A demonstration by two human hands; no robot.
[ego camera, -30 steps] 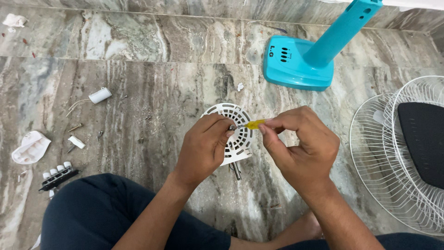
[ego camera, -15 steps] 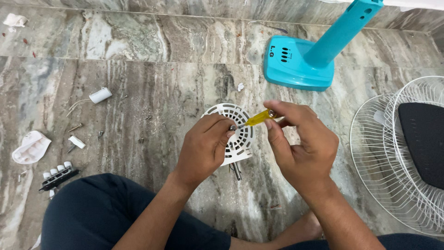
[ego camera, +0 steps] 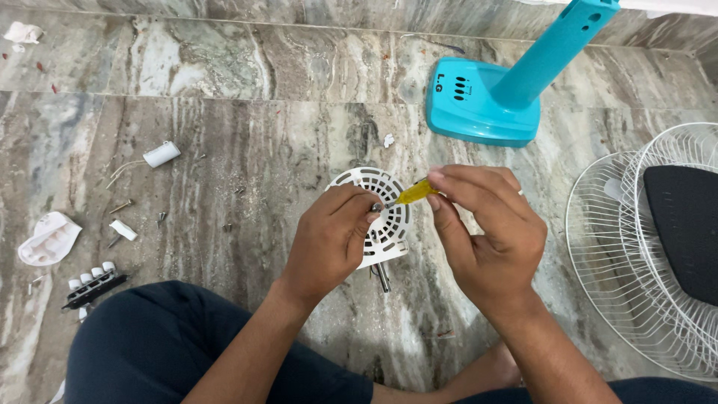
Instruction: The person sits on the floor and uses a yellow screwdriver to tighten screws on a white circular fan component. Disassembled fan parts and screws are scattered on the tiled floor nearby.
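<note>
Fingers [ego camera: 449,187] of the right hand [ego camera: 486,239] are pinched shut around the yellow handle of a small screwdriver [ego camera: 413,194], its tip aimed leftward at the rim of a white vented motor cover [ego camera: 389,224]. The left hand [ego camera: 329,243] is closed on that cover from the near left, fingertips meeting the screwdriver's tip, so whether a screw sits there cannot be told. The cover is held just above the marble floor [ego camera: 247,150], between the person's knees, with a metal shaft [ego camera: 382,277] projecting below it.

Disassembly appears well advanced: the turquoise fan base [ego camera: 479,101] and its column stand apart at upper right, the white wire fan guards [ego camera: 636,247] lie at the right edge around a dark panel [ego camera: 684,224], and loose screws [ego camera: 123,206] are scattered at left. By judgement, the cover itself is the piece in work.

Further left lie a white capacitor [ego camera: 161,154] with leads, a white plastic housing piece [ego camera: 48,239] and a switch block with white buttons [ego camera: 93,283]. Nothing stands between the hands and the cover.
</note>
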